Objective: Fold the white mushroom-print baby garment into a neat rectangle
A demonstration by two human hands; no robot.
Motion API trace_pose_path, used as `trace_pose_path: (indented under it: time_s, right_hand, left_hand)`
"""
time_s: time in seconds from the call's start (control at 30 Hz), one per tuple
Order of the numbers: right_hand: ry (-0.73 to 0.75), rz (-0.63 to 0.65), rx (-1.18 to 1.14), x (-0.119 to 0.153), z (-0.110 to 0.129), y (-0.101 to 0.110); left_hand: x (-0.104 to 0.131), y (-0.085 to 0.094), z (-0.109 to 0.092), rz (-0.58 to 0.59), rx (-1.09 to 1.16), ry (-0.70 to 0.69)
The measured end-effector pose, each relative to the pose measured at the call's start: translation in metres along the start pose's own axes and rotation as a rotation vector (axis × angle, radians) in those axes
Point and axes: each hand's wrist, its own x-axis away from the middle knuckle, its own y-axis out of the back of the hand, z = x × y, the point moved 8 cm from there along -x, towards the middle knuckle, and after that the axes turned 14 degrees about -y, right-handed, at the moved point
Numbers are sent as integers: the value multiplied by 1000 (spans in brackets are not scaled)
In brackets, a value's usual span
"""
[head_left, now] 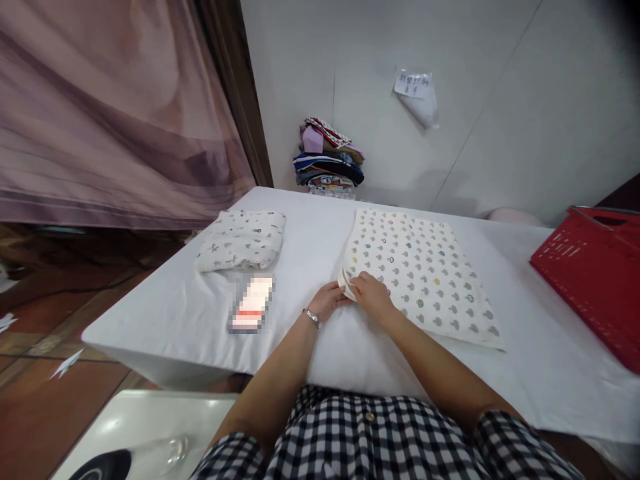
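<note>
A white cloth (425,267) printed with grey, mushroom-like shapes and a few coloured ones lies spread in front of me on the white-covered table. My left hand (327,300), with a bracelet at the wrist, pinches the near left corner of this cloth. On the same corner, my right hand (371,295) has its fingers closed on the cloth's edge, which is lifted and turned a little. To the left lies a folded white cloth (243,240) with small dark prints.
A blurred-out phone-like object (253,303) rests on the tablecloth (310,240), left of my hands. At the right stands a red plastic basket (595,267). Folded clothes (330,160) are stacked by the wall. A pinkish curtain (115,107) hangs at the left; a white stool-like surface (150,427) is below.
</note>
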Motion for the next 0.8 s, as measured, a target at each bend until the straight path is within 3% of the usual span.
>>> trace_pose_path:
  time_s: [0.13,0.47,0.53,0.67,0.8]
  right_hand:
    - [2,127,-72,1,6,-13]
    - [-51,95,-85,4,5,-13]
    - [-109,112,-237,-1,-4,-14]
    - [-394,116,-773,-7,-41,-8]
    - [-554,87,-1180,-7,-64,8]
  left_hand:
    - [1,-3,-3,26,16,-43]
    - [2,0,-4,-89,-105,-102]
    - [3,0,-5,-94,-106,-96]
    - [4,2,-4,-132,-101,-52]
    - [6,3,-4,-176,-116,-31]
